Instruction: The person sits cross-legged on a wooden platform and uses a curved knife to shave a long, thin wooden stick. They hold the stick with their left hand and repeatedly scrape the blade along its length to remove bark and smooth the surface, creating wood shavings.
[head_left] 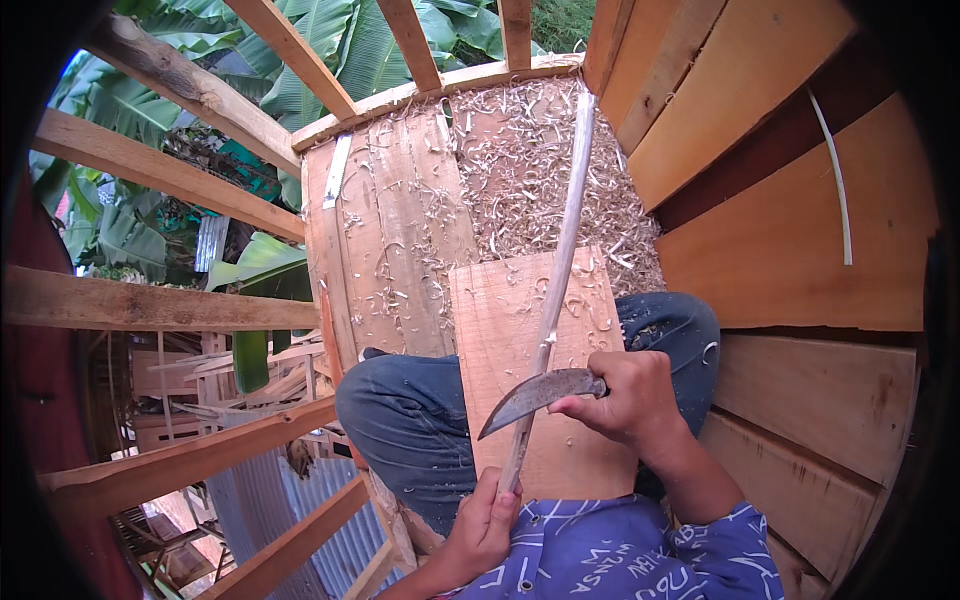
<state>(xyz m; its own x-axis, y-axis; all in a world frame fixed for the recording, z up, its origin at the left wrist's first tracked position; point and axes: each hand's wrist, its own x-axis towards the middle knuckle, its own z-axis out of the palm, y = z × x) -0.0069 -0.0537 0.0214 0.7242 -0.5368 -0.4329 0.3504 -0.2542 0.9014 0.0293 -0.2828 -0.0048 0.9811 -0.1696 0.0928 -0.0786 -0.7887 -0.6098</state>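
Observation:
My left hand is wrapped round the lower end of a long, slightly bent wooden stick. The stick slants up and away to the far railing. My right hand grips a curved knife by its handle, which my fingers mostly hide. Its broad blade lies across the stick a little above my left hand, with the tip toward the left. Under both, a flat wooden board rests on my lap. A small curl of wood stands on the stick just above the blade.
Wood shavings cover the plank floor ahead. A slatted railing runs along the left, with banana leaves beyond. Plank walls rise at the right, where a thin pale strip hangs. A white strip lies far left.

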